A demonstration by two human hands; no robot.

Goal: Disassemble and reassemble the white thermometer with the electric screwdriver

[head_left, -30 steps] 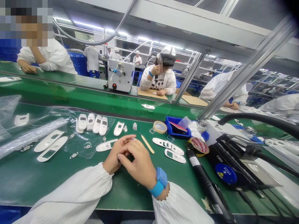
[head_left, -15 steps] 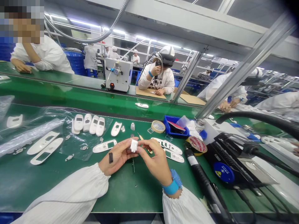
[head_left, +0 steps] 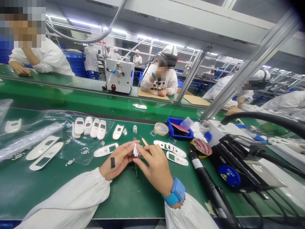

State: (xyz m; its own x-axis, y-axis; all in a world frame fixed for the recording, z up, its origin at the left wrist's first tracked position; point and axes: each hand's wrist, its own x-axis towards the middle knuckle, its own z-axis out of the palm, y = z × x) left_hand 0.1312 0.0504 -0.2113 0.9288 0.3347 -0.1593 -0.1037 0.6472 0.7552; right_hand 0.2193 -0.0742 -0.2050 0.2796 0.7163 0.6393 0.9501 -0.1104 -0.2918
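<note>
Both hands meet over the green bench and pinch a small white plastic part (head_left: 136, 150). My left hand (head_left: 118, 159) grips it from the left between thumb and fingers; a small black piece (head_left: 112, 162) lies against the base of that thumb. My right hand (head_left: 156, 165), with a blue wrist strap, has its thumb and fingertips on the part's right side. A thin dark strip (head_left: 136, 171) hangs below the part. Just beyond the hands lie a white shell with a window (head_left: 106, 150) and a tool with a pale handle (head_left: 144, 141).
Several white shells (head_left: 79, 126) lie on clear plastic at the left. A round dish (head_left: 161, 128), a blue bin (head_left: 180, 128) and a tape roll (head_left: 200, 147) stand right of centre. A black soldering station (head_left: 235, 165) fills the right. Co-workers sit beyond the green conveyor (head_left: 95, 103).
The white part has turned in my fingers and shows a narrower side. My right hand has shifted its grip on it. The white device on the conveyor has moved slightly left.
</note>
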